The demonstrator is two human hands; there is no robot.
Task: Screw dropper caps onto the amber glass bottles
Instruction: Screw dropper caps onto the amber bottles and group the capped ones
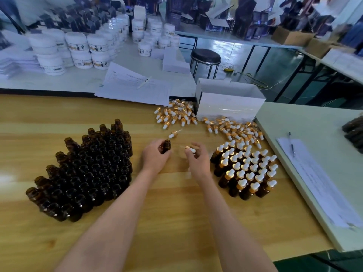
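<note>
My left hand grips an open amber glass bottle above the wooden table. My right hand pinches a dropper cap with a gold collar and white bulb, a short gap to the right of the bottle. Several uncapped amber bottles stand packed together on the left. Several capped bottles stand grouped on the right. Loose dropper caps lie in piles at the back, and one single cap lies just beyond my hands.
A white cardboard box stands behind the cap piles. Paper sheets with a pen lie at the back. White jars are stacked on the far bench. A pale side table with papers adjoins on the right. A stool stands beyond.
</note>
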